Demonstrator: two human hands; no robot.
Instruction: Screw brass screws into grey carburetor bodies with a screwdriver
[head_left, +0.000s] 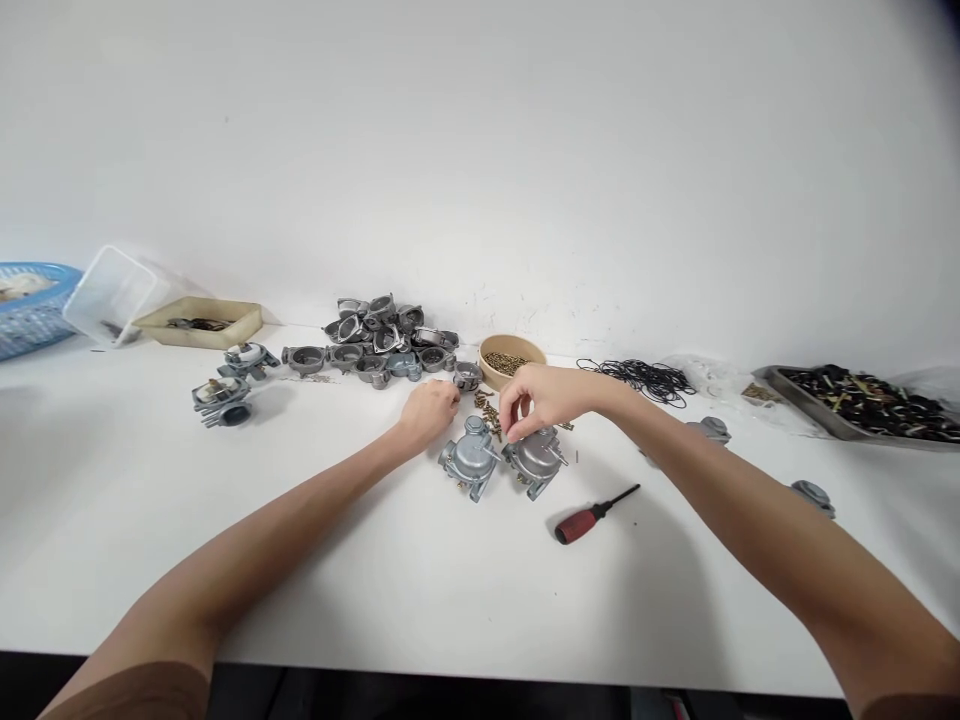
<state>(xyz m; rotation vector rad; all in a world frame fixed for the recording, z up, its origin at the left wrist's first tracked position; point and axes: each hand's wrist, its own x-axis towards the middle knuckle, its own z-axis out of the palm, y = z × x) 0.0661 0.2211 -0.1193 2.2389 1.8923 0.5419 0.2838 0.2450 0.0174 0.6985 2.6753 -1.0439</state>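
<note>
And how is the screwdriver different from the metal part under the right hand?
The screwdriver is red and black, while the metal part is silvery grey. The screwdriver is long and thin; the metal part is chunky, with a rounded top. The screwdriver lies untouched, while the right hand is at the metal part's far edge. Both are on the white table.

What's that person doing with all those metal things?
Someone is working at a table. The right hand is at the right metal part, and the left hand is curled near the left metal part. Whether either holds anything is hard to see. Loose screws lie by a bowl; a screwdriver lies untouched.
</note>
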